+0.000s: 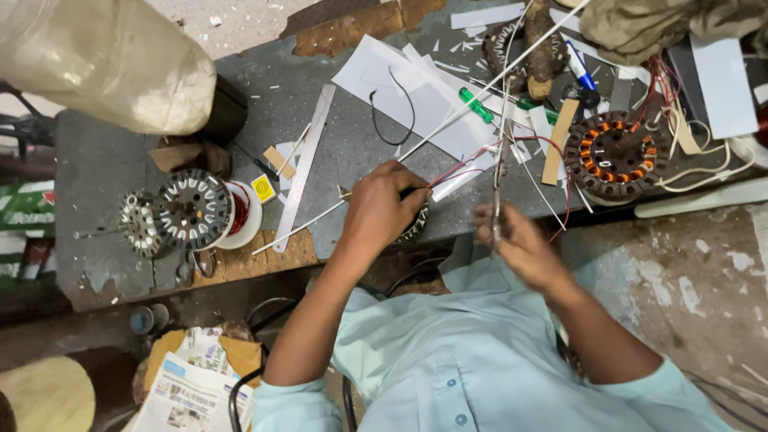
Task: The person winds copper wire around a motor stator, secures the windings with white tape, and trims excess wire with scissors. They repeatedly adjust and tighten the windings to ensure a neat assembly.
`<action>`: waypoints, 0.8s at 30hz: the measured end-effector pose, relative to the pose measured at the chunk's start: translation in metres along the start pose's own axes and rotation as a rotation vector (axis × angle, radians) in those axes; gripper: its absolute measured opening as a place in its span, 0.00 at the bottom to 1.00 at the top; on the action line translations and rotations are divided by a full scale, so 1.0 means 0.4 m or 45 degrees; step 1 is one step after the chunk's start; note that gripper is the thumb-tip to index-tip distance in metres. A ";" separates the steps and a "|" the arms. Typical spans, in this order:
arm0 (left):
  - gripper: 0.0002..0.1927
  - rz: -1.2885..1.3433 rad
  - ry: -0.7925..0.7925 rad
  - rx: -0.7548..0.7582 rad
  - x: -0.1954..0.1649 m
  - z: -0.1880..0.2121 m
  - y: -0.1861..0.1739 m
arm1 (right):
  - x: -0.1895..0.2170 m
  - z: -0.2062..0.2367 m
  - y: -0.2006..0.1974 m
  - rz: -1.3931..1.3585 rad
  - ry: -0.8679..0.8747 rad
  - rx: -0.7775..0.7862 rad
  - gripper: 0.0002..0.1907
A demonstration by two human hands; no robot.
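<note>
The person's left hand (382,206) is closed over a round metal motor stator (414,224) at the near edge of the grey workbench (104,168); only a slice of the stator's toothed rim shows under the fingers. Thin red wire leads (472,160) run from it up and to the right. The right hand (512,240) is blurred, fingers pinched around a slim metal tool, probably scissors or pliers (498,188), held upright just beside the leads. Judging from this, the work is trimming or dressing the leads. It would go best with the left hand keeping the stator pressed steady against the bench edge, the leads drawn taut, and the tool closing only on the one wire meant, clear of the windings. A wound stator with copper coils (614,156) lies well apart to the right, a steel ruler (308,160) to the left.
</note>
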State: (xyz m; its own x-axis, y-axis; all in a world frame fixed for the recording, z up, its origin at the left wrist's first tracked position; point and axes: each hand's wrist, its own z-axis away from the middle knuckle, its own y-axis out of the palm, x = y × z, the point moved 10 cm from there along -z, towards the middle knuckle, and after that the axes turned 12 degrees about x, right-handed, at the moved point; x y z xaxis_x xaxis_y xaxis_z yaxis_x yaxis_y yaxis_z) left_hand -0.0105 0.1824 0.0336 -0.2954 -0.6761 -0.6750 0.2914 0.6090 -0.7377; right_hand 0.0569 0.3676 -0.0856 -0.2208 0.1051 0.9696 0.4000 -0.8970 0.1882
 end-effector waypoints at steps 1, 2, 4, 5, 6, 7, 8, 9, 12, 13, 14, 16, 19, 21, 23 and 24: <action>0.06 -0.012 0.023 -0.019 -0.009 0.004 -0.003 | 0.009 0.000 -0.049 0.410 0.093 -0.077 0.32; 0.06 -0.023 0.009 -0.011 -0.011 0.006 -0.002 | -0.007 0.009 -0.091 0.665 0.294 -0.150 0.29; 0.06 -0.044 -0.009 0.009 -0.022 0.006 0.001 | -0.001 0.062 -0.197 1.170 0.689 -0.317 0.23; 0.06 -0.065 -0.013 0.014 -0.030 0.007 0.001 | 0.009 0.053 -0.204 1.257 0.689 -0.286 0.21; 0.07 -0.087 -0.016 0.022 -0.037 0.009 0.000 | 0.020 0.046 -0.208 1.339 0.689 -0.257 0.19; 0.07 -0.110 -0.021 0.030 -0.042 0.014 -0.003 | 0.033 0.039 -0.208 1.422 0.687 -0.224 0.17; 0.10 -0.083 -0.005 -0.016 -0.047 0.029 -0.015 | 0.085 0.023 -0.192 1.521 0.453 -0.263 0.17; 0.14 -0.058 0.012 -0.061 -0.050 0.052 -0.026 | 0.136 0.009 -0.168 1.606 0.214 -0.303 0.17; 0.19 0.049 0.012 -0.385 -0.017 0.175 -0.082 | 0.230 0.000 -0.136 1.563 -0.131 -0.290 0.15; 0.19 0.093 -0.001 -0.516 0.000 0.234 -0.087 | 0.252 0.004 -0.134 1.501 -0.167 -0.262 0.15; 0.21 0.234 -0.061 -0.712 0.032 0.296 -0.079 | 0.271 0.004 -0.132 1.425 -0.196 -0.242 0.14; 0.24 0.509 -0.168 -1.103 0.113 0.403 -0.039 | 0.299 -0.015 -0.115 1.269 -0.257 -0.216 0.12; 0.35 0.681 -0.126 -1.072 0.153 0.397 0.107 | 0.290 -0.130 -0.016 1.262 -0.344 0.165 0.17; 0.33 0.730 -0.161 -1.076 0.166 0.372 0.184 | 0.256 -0.235 0.056 1.274 -0.389 0.429 0.22; 0.30 0.840 -0.145 -1.142 0.172 0.348 0.227 | 0.201 -0.315 0.103 1.219 -0.289 0.724 0.26; 0.28 0.924 -0.115 -1.204 0.175 0.339 0.237 | 0.178 -0.331 0.119 1.192 -0.241 0.867 0.27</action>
State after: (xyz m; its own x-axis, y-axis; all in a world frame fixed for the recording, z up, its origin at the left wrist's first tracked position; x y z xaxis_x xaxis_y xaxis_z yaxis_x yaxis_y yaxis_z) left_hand 0.1199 0.1366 -0.0811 -0.2625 -0.0517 -0.9635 -0.4325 0.8989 0.0696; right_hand -0.0577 0.2755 -0.0283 0.5248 -0.3604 0.7712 0.7423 -0.2497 -0.6218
